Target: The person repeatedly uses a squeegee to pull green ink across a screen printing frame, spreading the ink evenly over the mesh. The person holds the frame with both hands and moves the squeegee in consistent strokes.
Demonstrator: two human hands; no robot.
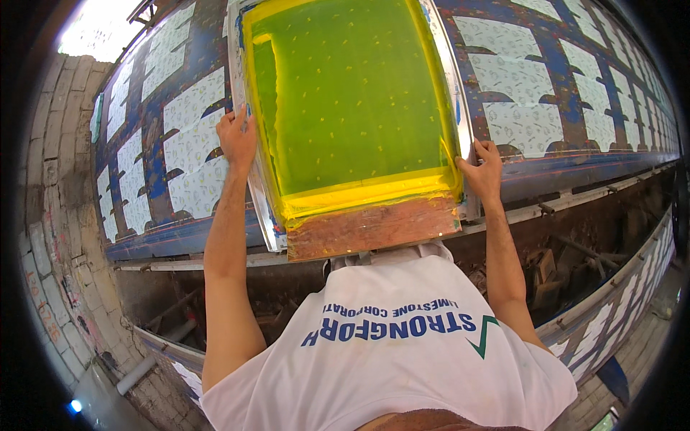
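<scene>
A large screen-printing frame with green mesh, small yellow marks and a bright yellow border lies in front of me over the long table. Pale metal rails form its sides, and a reddish-brown wooden board runs along its near edge. My left hand is closed on the left rail, about halfway along it. On the opposite side, my right hand grips the right rail nearer the board, with thumb and fingers bent at the edge. What lies beneath the frame is hidden.
The long dark blue, stained table carries rows of white printed fabric pieces on both sides. A metal rail edges its near side. Below it is a dark space with wood scraps. A block wall stands at left; another table curves behind at right.
</scene>
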